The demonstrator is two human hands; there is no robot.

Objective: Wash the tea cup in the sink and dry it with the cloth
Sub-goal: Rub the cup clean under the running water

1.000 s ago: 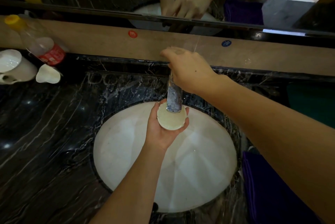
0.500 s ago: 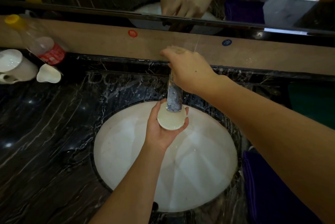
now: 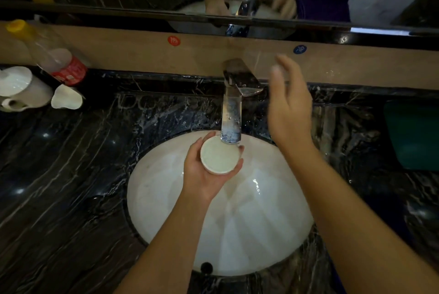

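My left hand (image 3: 202, 174) grips a small white tea cup (image 3: 219, 157) from below, holding it mouth up over the white sink (image 3: 249, 222), right under the spout of the chrome tap (image 3: 231, 122). The cup looks full of water. My right hand (image 3: 288, 106) hovers to the right of the tap's lever (image 3: 242, 78), fingers spread and straight, blurred by motion, touching nothing. A purple cloth (image 3: 337, 277) is hidden behind my right forearm except for a sliver at the bottom edge.
At far left on the black marble counter (image 3: 71, 186) stand a white mug (image 3: 21, 90), a small white cup on its side (image 3: 67, 98) and a tilted plastic bottle with a red label (image 3: 57, 60). A dark green object (image 3: 413, 134) lies at right. A mirror runs along the back.
My right hand has come off the tap lever and moved right, fingers now spread. The lever is uncovered. My left hand still holds the cup under the spout.
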